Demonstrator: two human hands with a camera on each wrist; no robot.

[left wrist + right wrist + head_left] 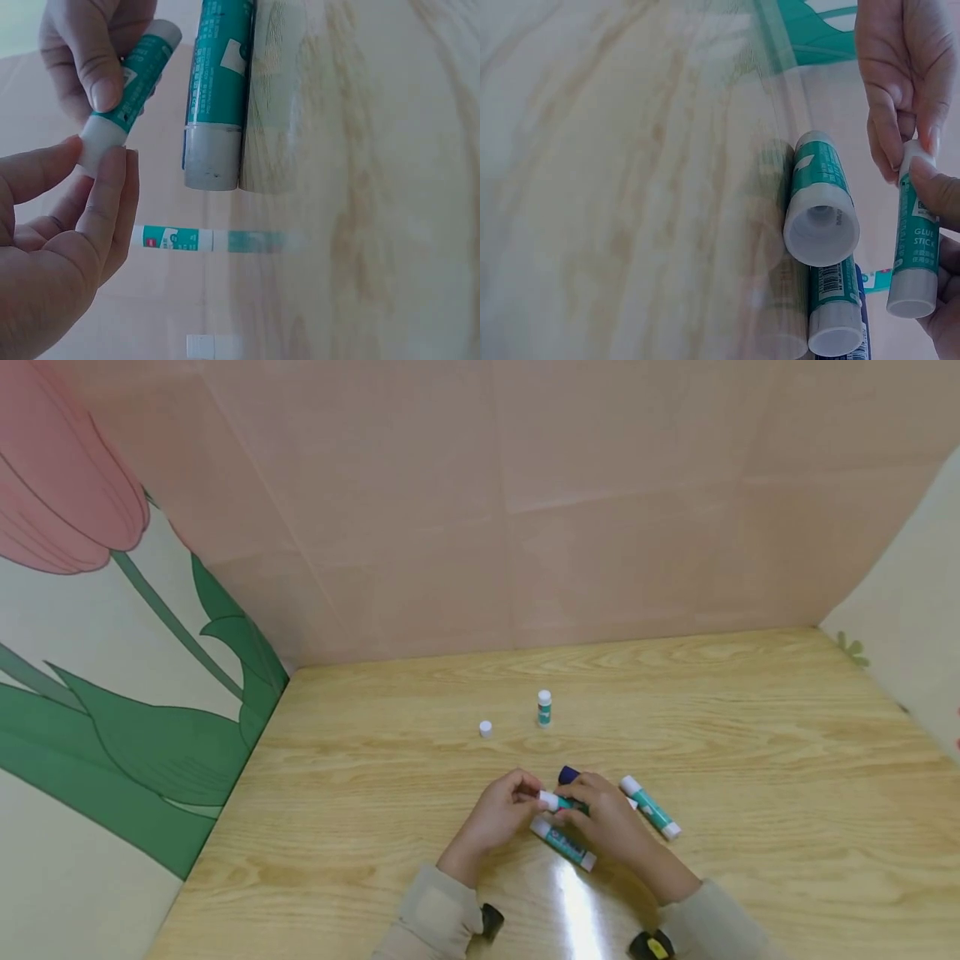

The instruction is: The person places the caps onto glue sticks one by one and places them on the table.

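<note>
Between my two hands is a small green and white glue stick (553, 800), held tilted above the table. My left hand (501, 814) pinches its white cap end (101, 142) between thumb and fingertips. Around the green body, the thumb and fingers of my right hand (611, 822) take hold. In the right wrist view the label of this glue stick (915, 232) reads "GLUE STICK". Just below the hands, another glue stick (564, 845) lies on the table. A dark blue-ended tube (568, 774) lies partly hidden behind my right hand.
A third glue stick (651, 808) lies right of my right hand. Farther back, a small glue stick (544, 708) stands upright, with a loose white cap (486, 728) to its left. The wooden table (360, 743) meets a pinkish covered wall (510, 527) behind.
</note>
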